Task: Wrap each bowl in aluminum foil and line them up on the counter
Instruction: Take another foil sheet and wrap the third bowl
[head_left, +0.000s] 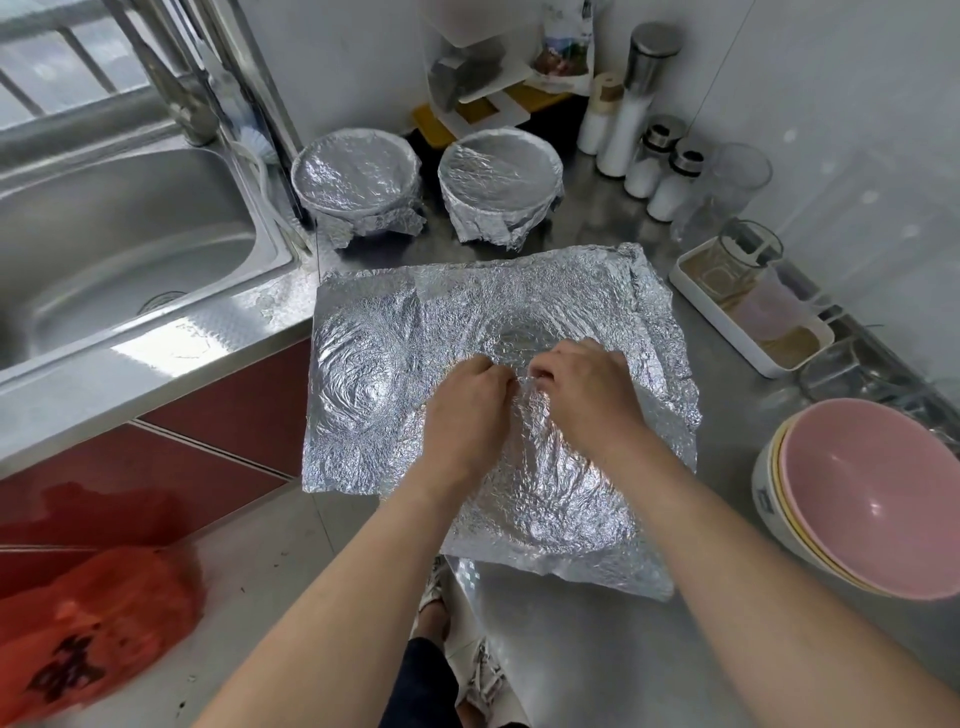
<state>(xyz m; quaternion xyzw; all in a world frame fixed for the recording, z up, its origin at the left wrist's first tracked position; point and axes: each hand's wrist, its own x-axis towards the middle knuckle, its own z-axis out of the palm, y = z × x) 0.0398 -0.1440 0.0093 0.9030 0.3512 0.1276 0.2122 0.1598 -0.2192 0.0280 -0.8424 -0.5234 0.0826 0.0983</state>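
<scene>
A large crinkled sheet of aluminum foil (374, 364) lies spread on the steel counter (587, 623), its left part hanging past the counter edge. My left hand (462, 410) and my right hand (582, 384) sit side by side at the sheet's middle, fingers curled and pinching the foil. Two foil-wrapped bowls stand at the back, the left one (356, 176) beside the right one (500, 182). A stack of bare bowls, a pink one (883, 499) on top, stands at the right edge.
A steel sink (119, 260) with a faucet fills the left. Shakers and a tall canister (639, 98) line the back right wall. A white tray with glass jars (748, 306) sits on the right. An orange plastic bag (88, 634) lies on the floor.
</scene>
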